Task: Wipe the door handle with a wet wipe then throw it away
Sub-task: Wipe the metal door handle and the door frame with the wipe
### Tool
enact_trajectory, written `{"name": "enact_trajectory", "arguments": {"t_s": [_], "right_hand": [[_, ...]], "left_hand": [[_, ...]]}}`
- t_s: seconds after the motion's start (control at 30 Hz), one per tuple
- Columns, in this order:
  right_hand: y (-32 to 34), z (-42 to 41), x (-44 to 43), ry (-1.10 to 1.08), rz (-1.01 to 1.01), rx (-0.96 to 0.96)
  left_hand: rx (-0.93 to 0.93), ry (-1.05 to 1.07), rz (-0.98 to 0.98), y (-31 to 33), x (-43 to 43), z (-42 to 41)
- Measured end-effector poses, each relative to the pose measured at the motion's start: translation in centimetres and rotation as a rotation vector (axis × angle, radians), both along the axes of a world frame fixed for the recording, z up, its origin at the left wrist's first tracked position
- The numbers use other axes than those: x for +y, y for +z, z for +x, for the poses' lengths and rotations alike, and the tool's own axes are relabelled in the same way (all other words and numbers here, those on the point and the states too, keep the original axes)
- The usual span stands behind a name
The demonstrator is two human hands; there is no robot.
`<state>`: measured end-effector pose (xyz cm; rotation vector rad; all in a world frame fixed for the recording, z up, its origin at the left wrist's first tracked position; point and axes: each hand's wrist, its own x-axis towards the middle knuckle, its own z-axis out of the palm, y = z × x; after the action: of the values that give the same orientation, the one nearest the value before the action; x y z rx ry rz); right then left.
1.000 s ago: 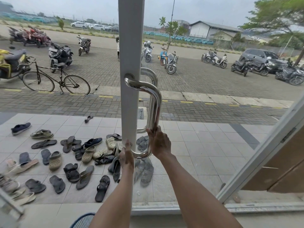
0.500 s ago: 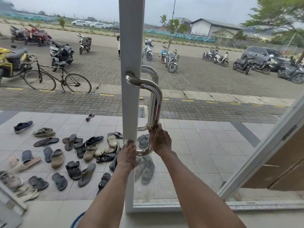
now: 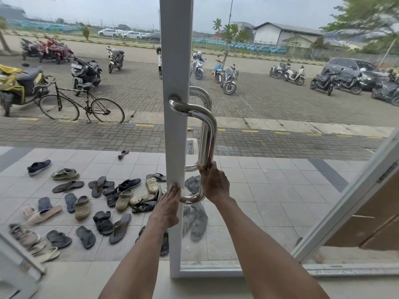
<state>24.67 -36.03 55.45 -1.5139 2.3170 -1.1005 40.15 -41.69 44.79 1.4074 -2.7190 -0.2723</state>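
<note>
Left hand (image 3: 167,209) flattened onto frame (image 3: 176,61), right hand (image 3: 216,184) gripping curved chrome handle (image 3: 208,134)

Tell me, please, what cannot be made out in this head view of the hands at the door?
Head view:
The wet wipe: unseen; the right hand round the curved chrome door handle would hide it.
Palm of the left hand: pressed flat on the white door frame, underside hidden.
No waste bin lies within the picture's edges.

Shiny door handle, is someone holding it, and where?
The right hand grips the curved shiny steel door handle low on its upright bar; the left hand lies on the white door frame.
</note>
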Motion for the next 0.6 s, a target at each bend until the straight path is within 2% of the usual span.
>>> {"name": "enact_trajectory", "arguments": {"t_s": [0.1,0.17,0.33,0.4,0.47,0.6], "right_hand": [[-0.1,0.2,0.0,-0.012,-0.012,0.010],[-0.1,0.2,0.0,-0.008,-0.012,0.010],[0.2,0.0,0.0,0.009,0.019,-0.001],[0.1,-0.1,0.0,0.016,0.024,-0.001],[0.1,-0.1,0.0,0.014,0.022,-0.001],[0.0,-0.1,0.0,0.008,0.003,0.007]], "left_hand": [[0.052,-0.147,-0.093,-0.4,2.1,-1.2],[0.034,-0.133,-0.157,-0.9,3.0,-2.1],[-0.301,0.025,-0.275,1.5,-0.3,-2.5],[-0.370,0.093,-0.294,1.6,-0.8,-3.2],[-0.342,0.136,-0.258,1.1,-0.1,-4.1],[-0.051,0.134,-0.205,-0.5,2.6,-5.4]]}}
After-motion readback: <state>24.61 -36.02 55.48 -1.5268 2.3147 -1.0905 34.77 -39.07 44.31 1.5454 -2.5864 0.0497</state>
